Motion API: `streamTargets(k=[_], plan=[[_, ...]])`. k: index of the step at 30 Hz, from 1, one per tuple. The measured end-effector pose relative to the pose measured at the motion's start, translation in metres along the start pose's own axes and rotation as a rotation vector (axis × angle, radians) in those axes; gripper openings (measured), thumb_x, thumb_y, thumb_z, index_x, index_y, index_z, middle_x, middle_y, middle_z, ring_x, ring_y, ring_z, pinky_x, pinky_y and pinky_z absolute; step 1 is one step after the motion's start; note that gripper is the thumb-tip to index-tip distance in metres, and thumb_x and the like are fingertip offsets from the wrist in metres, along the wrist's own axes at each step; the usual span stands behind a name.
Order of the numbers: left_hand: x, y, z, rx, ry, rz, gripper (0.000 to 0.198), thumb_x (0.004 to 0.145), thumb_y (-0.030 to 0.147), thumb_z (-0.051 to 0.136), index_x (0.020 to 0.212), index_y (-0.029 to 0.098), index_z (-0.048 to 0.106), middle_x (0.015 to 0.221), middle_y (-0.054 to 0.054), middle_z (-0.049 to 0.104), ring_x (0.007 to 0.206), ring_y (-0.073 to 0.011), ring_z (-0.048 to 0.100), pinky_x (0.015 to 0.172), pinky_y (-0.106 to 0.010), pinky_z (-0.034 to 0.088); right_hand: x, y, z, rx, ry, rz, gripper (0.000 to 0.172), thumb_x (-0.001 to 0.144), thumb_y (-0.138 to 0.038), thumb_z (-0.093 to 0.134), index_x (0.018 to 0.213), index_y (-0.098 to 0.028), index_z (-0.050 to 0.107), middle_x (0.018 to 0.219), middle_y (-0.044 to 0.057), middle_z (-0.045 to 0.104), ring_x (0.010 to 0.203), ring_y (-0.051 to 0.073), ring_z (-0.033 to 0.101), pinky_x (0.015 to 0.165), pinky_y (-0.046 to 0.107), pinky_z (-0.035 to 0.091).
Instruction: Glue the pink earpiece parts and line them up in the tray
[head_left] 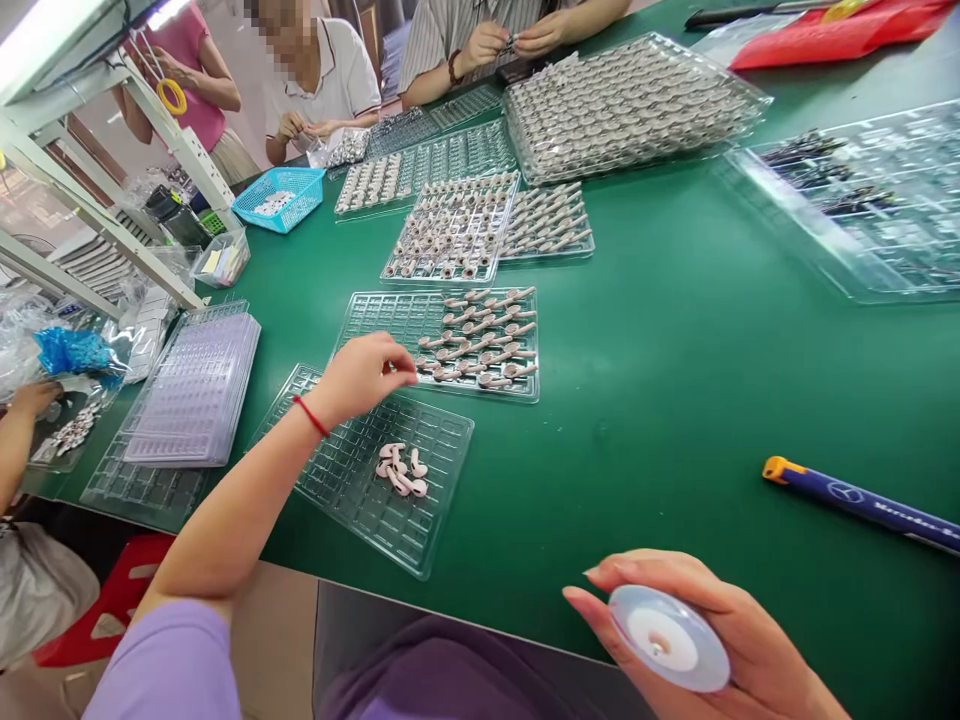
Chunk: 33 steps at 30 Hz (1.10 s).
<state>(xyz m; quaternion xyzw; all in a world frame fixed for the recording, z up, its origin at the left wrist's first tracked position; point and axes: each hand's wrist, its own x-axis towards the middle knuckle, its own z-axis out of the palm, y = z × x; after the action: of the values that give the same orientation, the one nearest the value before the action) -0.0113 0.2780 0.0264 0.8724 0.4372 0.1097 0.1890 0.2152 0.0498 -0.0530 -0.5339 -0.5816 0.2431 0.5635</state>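
Observation:
My left hand [367, 372], a red string at its wrist, hovers at the left part of a clear blister tray [390, 312]. Its thumb and fingertips are pinched together; whatever they hold, if anything, is hidden. Pinkish-white earbud housings [487, 340] with stems fill the right side of that tray. Nearer to me, a second clear tray [431, 545] carries a small heap of earbud shells [401, 470]. At the lower right, my right hand [750, 640] is closed around a round translucent white bottle [671, 640], seen end-on with a small tip at its centre.
A blue and orange pen-like tool [862, 500] lies to the right. Further back are filled trays [450, 225], a tall tray stack [630, 105] and a blue basket [281, 195]. Stacked empty trays [195, 390] stand left. Co-workers sit across the table and at the left edge.

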Motion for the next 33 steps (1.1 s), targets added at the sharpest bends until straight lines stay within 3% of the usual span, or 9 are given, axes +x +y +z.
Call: streamTargets(k=[3,7,17,20,23,26,31,33], plan=[[-0.035,0.018,-0.005,-0.021,-0.087,-0.058,0.015,0.082,0.025,0.07,0.068,0.019,0.071,0.066,0.001,0.067,0.062,-0.0137,0.061,0.058,-0.025,0.043,0.0,0.002,0.0,0.004,-0.014,-0.009,0.018,0.082,-0.025,0.072,0.097,-0.026,0.061,0.082,0.003,0.064,0.072,0.018,0.062,0.059,0.027,0.056],[-0.065,0.029,-0.007,0.004,-0.167,-0.231,0.024,0.084,0.036,0.069,0.067,0.019,0.069,0.069,0.0,0.068,0.064,-0.016,0.06,0.056,-0.026,0.039,0.0,0.003,0.001,-0.024,-0.016,-0.011,0.018,0.082,-0.027,0.073,0.096,-0.026,0.061,0.084,0.003,0.065,0.071,0.018,0.063,0.058,0.027,0.056],[-0.079,0.033,0.003,-0.011,-0.184,-0.31,0.017,0.084,0.032,0.066,0.072,0.019,0.066,0.076,-0.001,0.068,0.072,-0.0182,0.062,0.06,-0.026,0.044,-0.007,0.004,0.001,-0.063,0.006,0.052,0.018,0.082,-0.036,0.073,0.093,-0.027,0.062,0.082,0.003,0.067,0.068,0.019,0.066,0.059,0.028,0.057],[-0.085,0.034,-0.001,-0.067,-0.127,-0.344,0.017,0.085,0.033,0.064,0.074,0.019,0.064,0.075,0.0,0.068,0.068,-0.0163,0.061,0.058,-0.025,0.044,-0.012,0.012,-0.001,-0.159,0.024,0.114,0.025,0.08,-0.044,0.072,0.094,-0.026,0.062,0.083,0.004,0.069,0.069,0.019,0.068,0.057,0.026,0.057],[-0.104,0.044,-0.003,-0.237,0.031,-0.391,0.016,0.087,0.034,0.061,0.08,0.019,0.064,0.075,0.001,0.068,0.067,-0.0147,0.062,0.06,-0.024,0.046,-0.014,0.019,-0.004,-0.215,-0.029,0.127,0.034,0.079,-0.047,0.072,0.103,-0.025,0.061,0.087,0.005,0.068,0.068,0.019,0.068,0.053,0.024,0.057],[-0.136,0.064,0.01,-0.496,0.103,-0.444,0.015,0.085,0.031,0.064,0.09,0.018,0.07,0.079,-0.001,0.072,0.07,-0.0146,0.065,0.064,-0.022,0.05,-0.016,0.017,-0.005,-0.113,-0.151,0.068,0.039,0.08,-0.04,0.072,0.113,-0.024,0.057,0.091,0.005,0.066,0.071,0.017,0.068,0.057,0.022,0.058],[-0.18,0.097,0.05,-0.755,-0.06,-0.554,0.018,0.082,0.031,0.069,0.085,0.015,0.077,0.08,-0.006,0.076,0.069,-0.0171,0.068,0.063,-0.023,0.054,-0.026,0.002,0.003,0.062,-0.274,0.039,0.04,0.085,-0.029,0.067,0.122,-0.025,0.053,0.101,0.007,0.069,0.081,0.019,0.072,0.067,0.022,0.061],[-0.188,0.102,0.061,-0.77,-0.042,-0.564,0.017,0.083,0.029,0.069,0.088,0.016,0.078,0.084,-0.007,0.078,0.073,-0.0175,0.07,0.066,-0.023,0.055,-0.03,-0.001,0.005,0.065,-0.254,0.043,0.042,0.084,-0.028,0.069,0.122,-0.025,0.052,0.101,0.007,0.069,0.078,0.019,0.073,0.062,0.021,0.061]])
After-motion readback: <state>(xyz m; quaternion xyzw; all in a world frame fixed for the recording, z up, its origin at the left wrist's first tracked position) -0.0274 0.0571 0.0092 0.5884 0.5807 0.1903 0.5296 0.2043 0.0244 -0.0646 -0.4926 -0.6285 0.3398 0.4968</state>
